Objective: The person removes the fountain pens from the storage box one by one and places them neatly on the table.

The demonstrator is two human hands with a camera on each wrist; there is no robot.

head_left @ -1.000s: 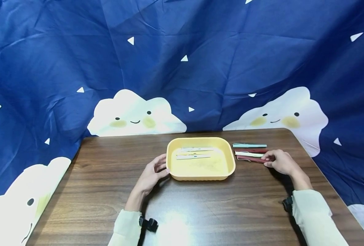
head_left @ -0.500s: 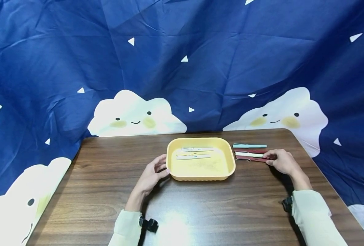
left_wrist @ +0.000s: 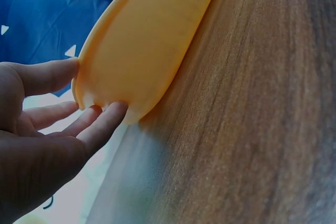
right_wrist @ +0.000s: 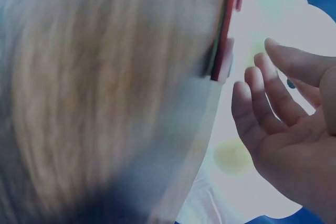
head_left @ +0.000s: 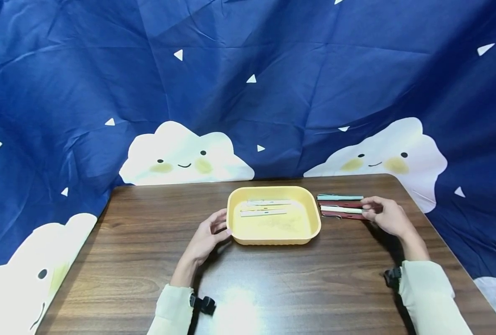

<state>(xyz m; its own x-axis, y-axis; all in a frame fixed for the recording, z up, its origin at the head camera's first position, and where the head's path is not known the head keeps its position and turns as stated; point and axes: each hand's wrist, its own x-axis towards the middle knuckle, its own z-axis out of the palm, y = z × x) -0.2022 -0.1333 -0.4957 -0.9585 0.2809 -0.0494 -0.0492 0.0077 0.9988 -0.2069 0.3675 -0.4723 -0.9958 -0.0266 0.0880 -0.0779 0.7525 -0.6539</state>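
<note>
Fingertips of my left hand (head_left: 203, 239) touch the outer wall at the left end of a shallow yellow tray (head_left: 273, 242); the left wrist view shows these fingers against the tray (left_wrist: 142, 40). Light-coloured pens lie inside, among them a white pen (head_left: 263, 213). On the right, a light blue pen (head_left: 340, 197), a dark red pen (head_left: 342, 204), a white pen (head_left: 342, 210) and another dark red pen (head_left: 344, 216) lie roughly parallel. At their right ends is my right hand (head_left: 386, 216). In the right wrist view its loosely bent fingers are apart from a red pen (right_wrist: 226, 40).
The brown wooden table (head_left: 281, 288) carries the tray and pens. Its back edge meets a blue curtain (head_left: 273, 102) with white clouds. A dark band with a small device (head_left: 203, 304) sits on the left wrist, another device (head_left: 392, 278) on the right.
The nearest red pen has been straightened beside the others. My right hand has let go of it and moved slightly right and away. My left hand stays at the tray.
</note>
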